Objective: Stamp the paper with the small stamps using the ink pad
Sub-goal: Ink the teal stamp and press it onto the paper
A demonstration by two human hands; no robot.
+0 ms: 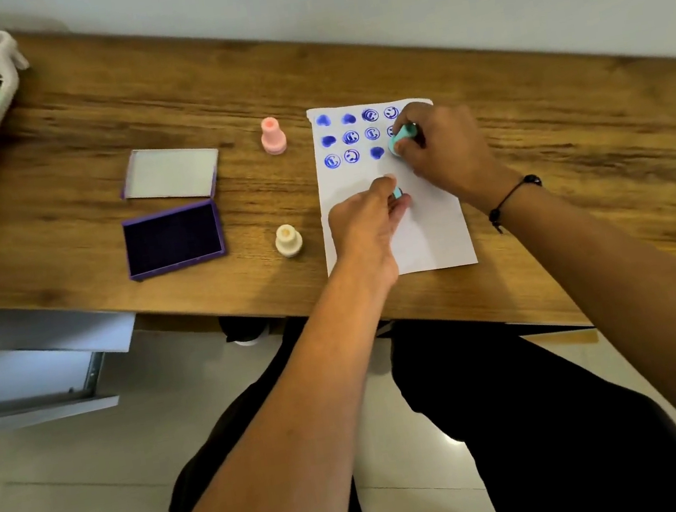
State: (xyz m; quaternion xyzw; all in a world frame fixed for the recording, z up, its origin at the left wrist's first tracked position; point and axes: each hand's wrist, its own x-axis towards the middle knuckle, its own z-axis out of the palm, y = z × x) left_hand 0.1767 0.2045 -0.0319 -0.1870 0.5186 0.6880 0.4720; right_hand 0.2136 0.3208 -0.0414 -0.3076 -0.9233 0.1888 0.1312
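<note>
While right hand (441,148) pressed a teal stamp (401,139) onto the paper (434,237) right of centre, left hand (366,218) gripped another teal stamp (397,194) just below.

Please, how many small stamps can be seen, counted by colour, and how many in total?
Pink stamp: 1
Cream stamp: 1
Teal stamp in right hand: 1
Teal stamp in left hand: 1, mostly hidden
Total: 4

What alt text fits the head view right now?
Both hands hold small teal stamps on a white paper with rows of blue prints: right hand and left hand. An open ink pad sits left.
</note>
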